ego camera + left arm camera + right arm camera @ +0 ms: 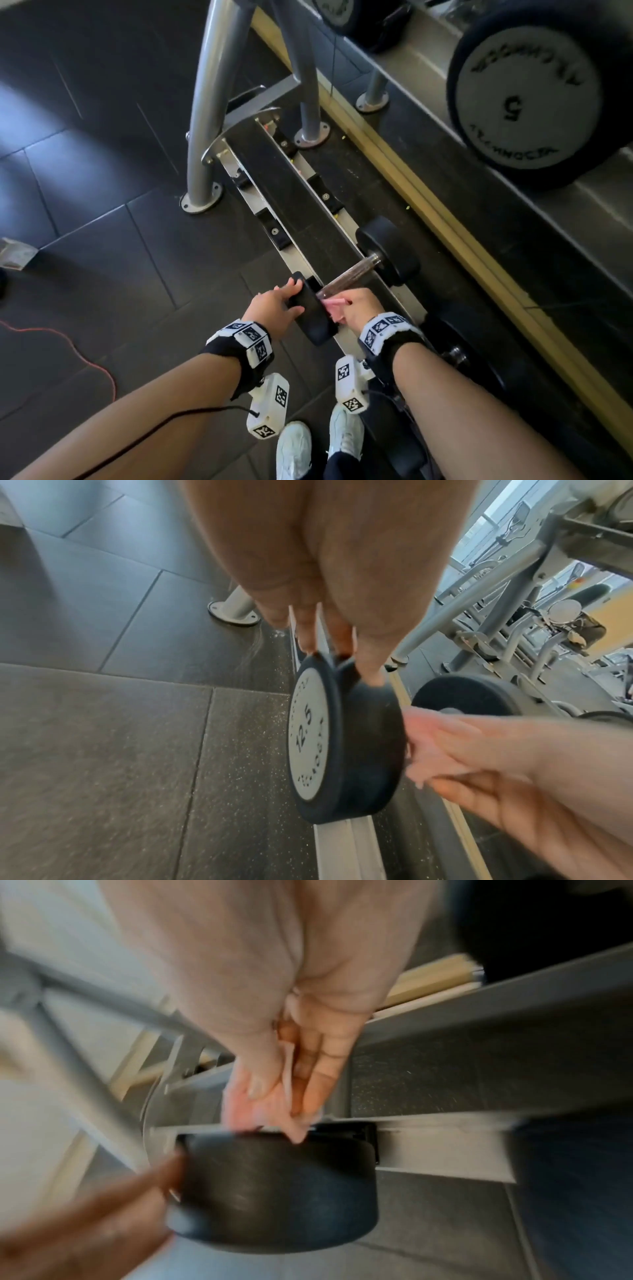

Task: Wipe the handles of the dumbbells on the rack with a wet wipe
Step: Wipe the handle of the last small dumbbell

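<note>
Head view: the left hand (274, 310) rests its fingers over the rim of the near weight head (313, 313) of a dumbbell on the lowest rail of the rack (298, 253), thumb on one side and fingertips curled over the far edge, so it grips that black disc. The right hand (359, 305) is closed around a pink wet wipe (334, 308), bunched and creased, pressed against the near end of the handle (349, 279) right beside the disc. The handle is a chrome bar with dark knurling along its middle, running up and away to the far weight head (388, 251), a thick black rubber disc.

In the left wrist view the near disc carries a pale grey face plate (310, 737) printed "12.5" with ringed lettering too blurred to read; its rubber rim is matte black. The right wrist view is motion-blurred, but the wipe (260, 1107) shows as a soft pink wad under the fingers.

Outward, a second dumbbell (459, 356) lies just nearer on the same rail, black saddle pads (274, 233) sit along the rail farther up, and a larger dumbbell marked "5" (527, 99) sits on the upper shelf. An orange cable (85, 356) trails on the dark tiled floor (120, 240).
</note>
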The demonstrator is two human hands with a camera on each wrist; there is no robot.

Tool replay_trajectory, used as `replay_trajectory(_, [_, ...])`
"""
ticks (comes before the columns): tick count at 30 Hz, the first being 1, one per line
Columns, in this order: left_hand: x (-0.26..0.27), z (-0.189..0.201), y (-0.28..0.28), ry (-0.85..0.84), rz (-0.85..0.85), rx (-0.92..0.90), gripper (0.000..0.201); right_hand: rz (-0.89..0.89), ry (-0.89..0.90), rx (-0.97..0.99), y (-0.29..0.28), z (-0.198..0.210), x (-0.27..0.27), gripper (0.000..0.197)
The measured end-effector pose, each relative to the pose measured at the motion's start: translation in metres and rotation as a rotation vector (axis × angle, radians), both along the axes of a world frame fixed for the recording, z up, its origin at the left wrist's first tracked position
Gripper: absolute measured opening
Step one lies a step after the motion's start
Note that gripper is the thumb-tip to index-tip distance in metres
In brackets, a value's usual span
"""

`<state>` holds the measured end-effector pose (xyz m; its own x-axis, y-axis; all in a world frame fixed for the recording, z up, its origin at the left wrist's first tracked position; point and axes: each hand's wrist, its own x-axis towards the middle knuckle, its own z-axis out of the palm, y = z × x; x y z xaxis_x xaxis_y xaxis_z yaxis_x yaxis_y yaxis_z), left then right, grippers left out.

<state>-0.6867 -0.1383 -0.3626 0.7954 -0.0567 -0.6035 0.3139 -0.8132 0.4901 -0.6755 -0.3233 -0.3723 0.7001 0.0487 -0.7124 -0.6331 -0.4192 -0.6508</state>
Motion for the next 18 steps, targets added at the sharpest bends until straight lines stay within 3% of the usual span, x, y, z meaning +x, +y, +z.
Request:
replay_trajectory(5, [-0.012, 0.071, 0.009, 0.036, 0.049, 0.041, 0.031, -0.340, -0.081, 0.241, -0.045, 0.080, -0.036, 0.007])
replay_trajectory(9, [-0.020, 0.165, -0.012, 0.001, -0.045, 0.016, 0.023, -0.421, -0.166, 0.131, -0.090, 0.164, -0.088, 0.012])
replay_trajectory(14, [-0.049, 0.298, -0.103, -0.085, -0.305, -0.152, 0.019, -0.566, -0.259, -0.015, -0.147, 0.279, -0.191, 0.019])
replay_trajectory(18, [-0.103, 0.373, -0.186, -0.170, -0.600, -0.241, 0.014, -0.673, -0.375, -0.143, -0.187, 0.347, -0.301, 0.022])
